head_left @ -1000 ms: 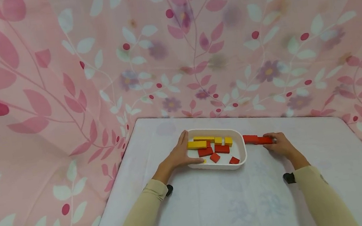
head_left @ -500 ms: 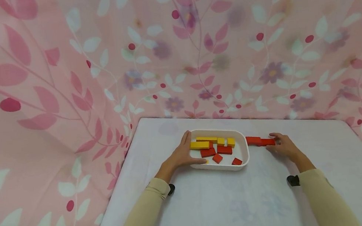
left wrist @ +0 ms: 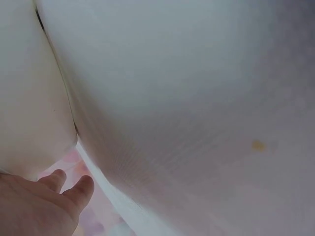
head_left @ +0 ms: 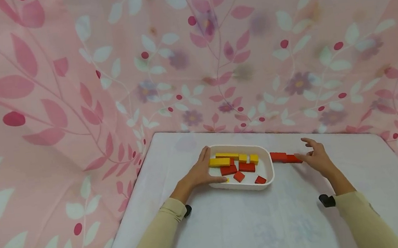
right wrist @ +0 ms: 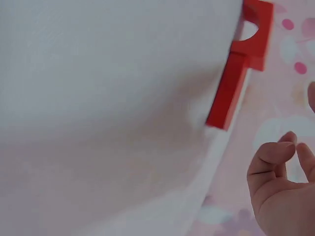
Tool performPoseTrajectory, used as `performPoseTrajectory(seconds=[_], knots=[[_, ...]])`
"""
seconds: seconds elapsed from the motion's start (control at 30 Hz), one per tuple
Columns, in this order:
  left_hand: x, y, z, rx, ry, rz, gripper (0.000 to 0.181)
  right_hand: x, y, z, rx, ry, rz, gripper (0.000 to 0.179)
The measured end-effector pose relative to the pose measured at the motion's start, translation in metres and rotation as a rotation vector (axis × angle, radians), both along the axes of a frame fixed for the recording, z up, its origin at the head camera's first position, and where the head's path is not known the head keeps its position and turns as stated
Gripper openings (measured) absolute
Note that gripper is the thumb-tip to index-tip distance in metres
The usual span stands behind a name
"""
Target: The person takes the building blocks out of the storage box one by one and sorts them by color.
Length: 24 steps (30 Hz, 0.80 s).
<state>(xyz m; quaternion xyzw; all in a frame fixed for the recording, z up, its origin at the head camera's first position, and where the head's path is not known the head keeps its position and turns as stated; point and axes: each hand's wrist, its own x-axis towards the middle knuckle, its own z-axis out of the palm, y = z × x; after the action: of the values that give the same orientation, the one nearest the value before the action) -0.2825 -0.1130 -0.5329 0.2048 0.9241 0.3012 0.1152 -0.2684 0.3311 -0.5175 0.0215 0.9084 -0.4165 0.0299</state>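
My left hand (head_left: 199,172) holds the left end of a white plastic tray (head_left: 271,173), its thumb over the near rim and its fingers along the end wall. Several yellow blocks (head_left: 220,162) and red blocks (head_left: 246,167) lie in the tray. Just right of it, a red arch block (head_left: 278,156) with a half-round cutout stands end to end with a straight red block (head_left: 293,158). My right hand (head_left: 319,160) is beside the straight block's right end, fingers raised and spread. In the right wrist view this hand (right wrist: 283,191) has nothing in it.
A white cloth covers the table (head_left: 247,225). Pink floral fabric (head_left: 214,65) hangs behind and to the left, close to the table's far edge (head_left: 332,133). Black wrist cameras (head_left: 327,200) sit below both hands.
My right hand has let go of the straight red block and drawn back to the right, fingers lifting. The red blocks stay in line. My left hand keeps its place on the tray.
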Motion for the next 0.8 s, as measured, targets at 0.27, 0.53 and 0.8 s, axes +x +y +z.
performPoseTrajectory(seconds=[0.27, 0.53, 0.8], knots=[[-0.002, 0.001, -0.002, 0.01, 0.002, 0.004, 0.137, 0.002, -0.023, 0.021, -0.143, 0.076, -0.059, 0.081], [-0.001, 0.001, -0.002, 0.019, -0.011, 0.011, 0.137, 0.002, -0.051, 0.027, -0.186, 0.07, 0.02, 0.084], [-0.002, 0.0, -0.002, 0.034, -0.033, 0.017, 0.138, 0.001, -0.078, 0.028, -0.21, 0.065, 0.106, 0.081]])
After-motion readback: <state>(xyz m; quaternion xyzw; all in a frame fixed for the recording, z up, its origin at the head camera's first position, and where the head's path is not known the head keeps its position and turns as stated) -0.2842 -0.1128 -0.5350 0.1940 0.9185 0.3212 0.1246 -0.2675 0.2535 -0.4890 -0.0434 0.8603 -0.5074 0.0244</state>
